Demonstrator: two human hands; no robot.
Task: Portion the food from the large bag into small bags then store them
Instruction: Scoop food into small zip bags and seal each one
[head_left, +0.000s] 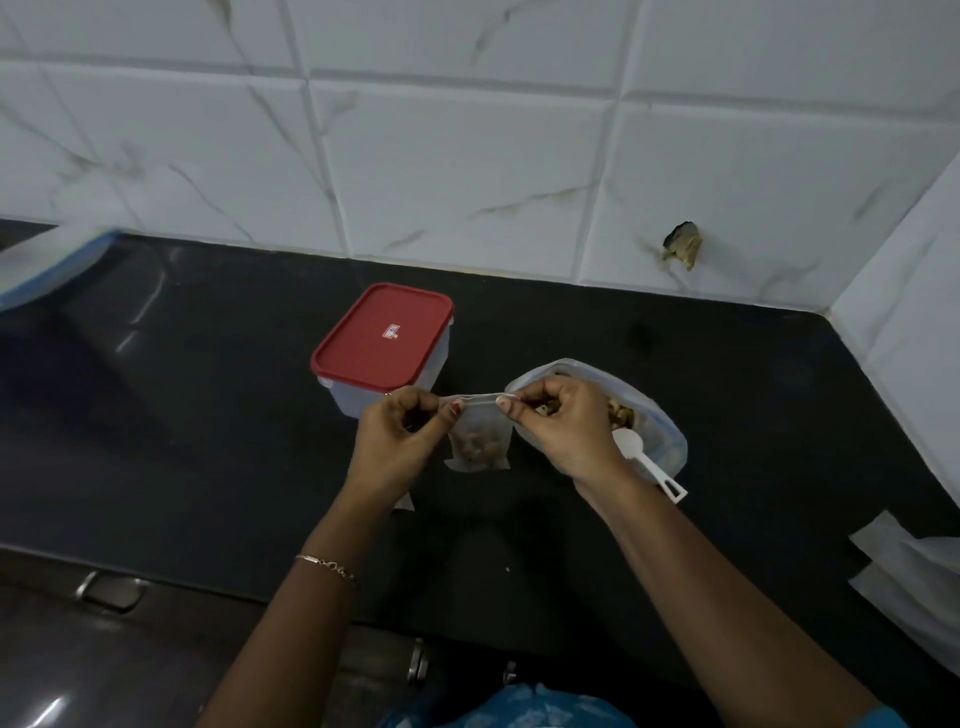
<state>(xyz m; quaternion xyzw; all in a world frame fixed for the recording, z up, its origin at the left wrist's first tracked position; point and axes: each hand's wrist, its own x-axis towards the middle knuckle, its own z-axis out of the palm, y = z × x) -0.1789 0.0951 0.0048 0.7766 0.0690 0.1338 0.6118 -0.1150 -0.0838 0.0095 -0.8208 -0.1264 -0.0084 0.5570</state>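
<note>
Black stone counter (208, 441) runs under both forearms. Just above it the left hand (400, 436) and right hand (558, 426) each pinch a top corner of the small bag (478, 444), stretching its mouth taut, likely to press the seal; food fills its lower half. Behind the right hand the large bag (660, 415) lies open, a white scoop (647, 465) resting on it, handy for another portion. Further back a red-lidded container (384, 332) stands closed, probably for storage, before the tiled wall (467, 156)
</note>
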